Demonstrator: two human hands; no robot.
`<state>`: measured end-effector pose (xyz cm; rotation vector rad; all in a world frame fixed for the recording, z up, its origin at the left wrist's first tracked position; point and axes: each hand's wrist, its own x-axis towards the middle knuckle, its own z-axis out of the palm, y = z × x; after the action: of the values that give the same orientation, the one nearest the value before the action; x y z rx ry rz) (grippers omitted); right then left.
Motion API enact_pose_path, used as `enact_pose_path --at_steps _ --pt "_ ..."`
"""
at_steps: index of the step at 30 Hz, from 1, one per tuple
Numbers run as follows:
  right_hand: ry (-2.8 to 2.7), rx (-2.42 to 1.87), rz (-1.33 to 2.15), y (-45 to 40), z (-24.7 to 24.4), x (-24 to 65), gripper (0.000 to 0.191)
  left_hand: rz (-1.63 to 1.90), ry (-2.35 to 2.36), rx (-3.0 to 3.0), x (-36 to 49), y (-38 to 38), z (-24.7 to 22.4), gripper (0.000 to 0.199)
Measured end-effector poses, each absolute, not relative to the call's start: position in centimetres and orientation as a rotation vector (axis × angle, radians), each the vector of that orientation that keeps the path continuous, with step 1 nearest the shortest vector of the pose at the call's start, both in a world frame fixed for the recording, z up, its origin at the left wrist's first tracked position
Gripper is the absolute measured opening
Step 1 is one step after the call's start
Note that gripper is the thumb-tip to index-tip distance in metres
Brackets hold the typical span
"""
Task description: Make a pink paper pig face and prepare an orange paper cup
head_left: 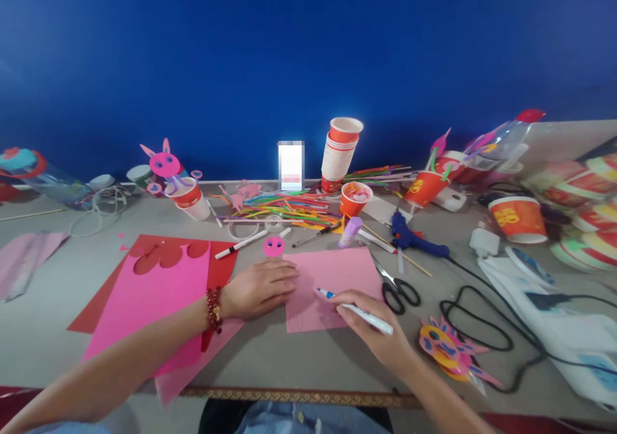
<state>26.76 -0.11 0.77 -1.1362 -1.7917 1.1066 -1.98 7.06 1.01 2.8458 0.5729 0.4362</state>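
In my right hand (373, 325) is a white marker (369, 318) with a blue tip, its point over the middle of a light pink paper sheet (337, 267). Faint drawn lines show near the sheet's lower left corner. My left hand (260, 287) lies flat with fingers stretched out, its fingertips on the left edge of that sheet. Just beyond the left hand sits a small bright pink round cutout (274, 247) with two dark eyes. Whether the marker's tip touches the paper, I cannot tell.
Scissors (400, 292) lie right of the sheet, near a blue glue gun (414, 238) and its black cable. Bright pink paper (154, 292) spreads at left. Behind are a purple glue stick (351, 231), colourful pipe cleaners (284, 209), stacked paper cups (340, 154) and a lit screen (291, 166).
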Motion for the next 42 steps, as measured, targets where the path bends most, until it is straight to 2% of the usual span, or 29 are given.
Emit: enact_pose_path --at_steps 9,12,23,42 --pt "-1.831 -1.09 1.323 -1.0 2.1 25.5 0.016 0.358 0.774 2.771 -1.2 3.8 0.1 0.026" --pt "-1.914 -1.136 1.22 -1.8 2.1 23.7 0.008 0.376 0.803 2.753 -1.0 3.4 0.0 0.027" --pt "-1.91 -1.16 0.966 -2.9 0.4 21.5 0.01 0.359 0.826 2.707 -0.9 3.4 0.1 0.036" --pt "-1.947 -1.196 1.039 -2.8 0.4 21.4 0.012 0.382 0.834 2.673 -0.8 3.3 0.1 0.038"
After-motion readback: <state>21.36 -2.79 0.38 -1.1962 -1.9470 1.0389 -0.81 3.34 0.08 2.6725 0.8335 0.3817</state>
